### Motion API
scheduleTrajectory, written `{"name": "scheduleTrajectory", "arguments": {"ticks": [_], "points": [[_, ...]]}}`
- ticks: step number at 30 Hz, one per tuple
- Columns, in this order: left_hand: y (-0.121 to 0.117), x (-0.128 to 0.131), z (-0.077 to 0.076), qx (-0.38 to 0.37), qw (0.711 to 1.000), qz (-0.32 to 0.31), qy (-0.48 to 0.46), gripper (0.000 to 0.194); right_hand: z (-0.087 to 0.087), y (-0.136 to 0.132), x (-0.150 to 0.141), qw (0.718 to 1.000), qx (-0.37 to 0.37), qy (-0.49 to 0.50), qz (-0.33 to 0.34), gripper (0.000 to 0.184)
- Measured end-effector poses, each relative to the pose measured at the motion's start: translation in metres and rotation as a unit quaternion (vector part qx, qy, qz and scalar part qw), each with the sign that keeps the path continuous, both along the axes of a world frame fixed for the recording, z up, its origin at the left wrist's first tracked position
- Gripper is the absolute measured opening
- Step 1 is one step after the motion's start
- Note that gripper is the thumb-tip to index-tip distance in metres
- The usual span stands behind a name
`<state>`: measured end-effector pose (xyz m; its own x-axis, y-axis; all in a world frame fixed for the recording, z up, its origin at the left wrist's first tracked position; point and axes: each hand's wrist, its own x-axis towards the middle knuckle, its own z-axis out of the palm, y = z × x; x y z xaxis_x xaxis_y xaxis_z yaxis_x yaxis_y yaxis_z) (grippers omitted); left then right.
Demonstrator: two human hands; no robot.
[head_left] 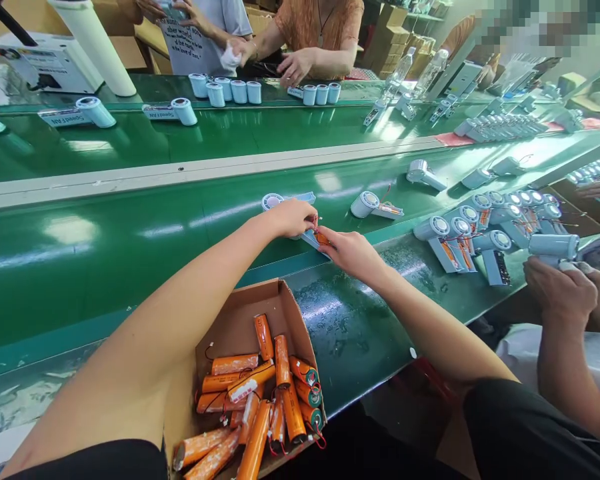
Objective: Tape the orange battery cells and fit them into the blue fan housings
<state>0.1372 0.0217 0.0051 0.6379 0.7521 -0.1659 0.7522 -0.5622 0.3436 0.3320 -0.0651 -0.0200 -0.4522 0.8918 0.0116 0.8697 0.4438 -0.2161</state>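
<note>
At the near edge of the green belt, both my hands meet over a light blue handheld fan [273,201], whose round head shows beyond my left hand. My left hand [291,217] is closed in a pinch above the handle, on what looks like thin red wires; the fingertips partly hide them. My right hand [355,255] holds an orange battery [322,237] by the open fan handle [313,241]. How far the battery sits inside the handle is hidden by the fingers. Below my arms, a cardboard box [300,320] holds several orange wired batteries [283,360].
Another fan with an open handle [365,204] lies right on the belt [130,233]. Several fans with batteries [460,228] crowd the right ledge. A co-worker's hands [563,287] hold a fan body [553,247] there. Across the belt, two people work behind fan bodies [239,92].
</note>
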Motion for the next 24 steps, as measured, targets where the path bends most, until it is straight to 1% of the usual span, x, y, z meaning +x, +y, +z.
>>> {"name": "scheduleTrajectory", "arguments": {"ticks": [4, 6, 9, 11, 12, 13, 14, 15, 16, 17, 19, 20, 21, 22, 23, 24], "points": [[0.003, 0.003, -0.003, -0.006, 1.000, 0.007, -0.027, 0.025, 0.001, 0.007, -0.009, 0.999, -0.019, -0.041, 0.001, 0.048], [0.006, 0.007, -0.006, -0.006, 0.999, 0.010, -0.039, 0.025, -0.001, 0.013, -0.016, 0.997, -0.021, -0.068, -0.003, 0.044], [0.005, 0.017, -0.007, -0.002, 0.999, 0.026, -0.040, 0.026, -0.004, 0.023, -0.019, 0.997, 0.004, -0.078, 0.009, 0.035], [-0.007, 0.016, -0.004, 0.015, 0.997, 0.039, -0.061, 0.031, -0.005, 0.028, -0.014, 0.998, 0.020, -0.062, 0.024, 0.029], [-0.017, 0.009, 0.000, 0.030, 0.995, 0.045, -0.087, 0.036, -0.006, 0.031, -0.009, 0.998, 0.030, -0.048, 0.023, 0.025], [-0.030, -0.004, 0.004, 0.047, 0.990, 0.054, -0.121, 0.042, -0.006, 0.034, -0.004, 0.999, 0.039, -0.031, 0.017, 0.021], [-0.047, -0.024, 0.008, 0.065, 0.983, 0.067, -0.157, 0.045, -0.006, 0.036, 0.001, 0.999, 0.052, -0.009, -0.003, 0.016], [-0.069, -0.051, 0.012, 0.081, 0.975, 0.088, -0.189, 0.045, -0.006, 0.039, 0.006, 0.998, 0.066, 0.008, -0.017, 0.017], [-0.097, -0.083, 0.016, 0.098, 0.965, 0.122, -0.212, 0.043, -0.007, 0.042, 0.011, 0.997, 0.075, 0.025, -0.022, 0.020], [-0.131, -0.118, 0.019, 0.109, 0.954, 0.166, -0.223, 0.040, -0.006, 0.044, 0.016, 0.995, 0.088, 0.042, -0.029, 0.022], [-0.216, -0.190, 0.020, 0.137, 0.922, 0.296, -0.207, 0.043, -0.004, 0.042, 0.024, 0.989, 0.120, 0.076, -0.040, 0.029], [-0.262, -0.222, 0.017, 0.137, 0.910, 0.347, -0.179, 0.046, -0.002, 0.037, 0.028, 0.984, 0.142, 0.093, -0.050, 0.031], [-0.308, -0.250, 0.012, 0.115, 0.906, 0.382, -0.139, 0.048, 0.001, 0.030, 0.030, 0.980, 0.158, 0.108, -0.055, 0.032], [-0.351, -0.271, 0.004, 0.085, 0.905, 0.406, -0.089, 0.051, 0.004, 0.020, 0.030, 0.976, 0.168, 0.126, -0.055, 0.032], [-0.388, -0.286, -0.005, 0.067, 0.903, 0.423, -0.042, 0.052, 0.009, 0.007, 0.027, 0.972, 0.173, 0.150, -0.050, 0.032], [-0.418, -0.294, -0.014, 0.063, 0.895, 0.441, -0.005, 0.048, 0.014, -0.007, 0.021, 0.968, 0.168, 0.180, -0.038, 0.032]]}}
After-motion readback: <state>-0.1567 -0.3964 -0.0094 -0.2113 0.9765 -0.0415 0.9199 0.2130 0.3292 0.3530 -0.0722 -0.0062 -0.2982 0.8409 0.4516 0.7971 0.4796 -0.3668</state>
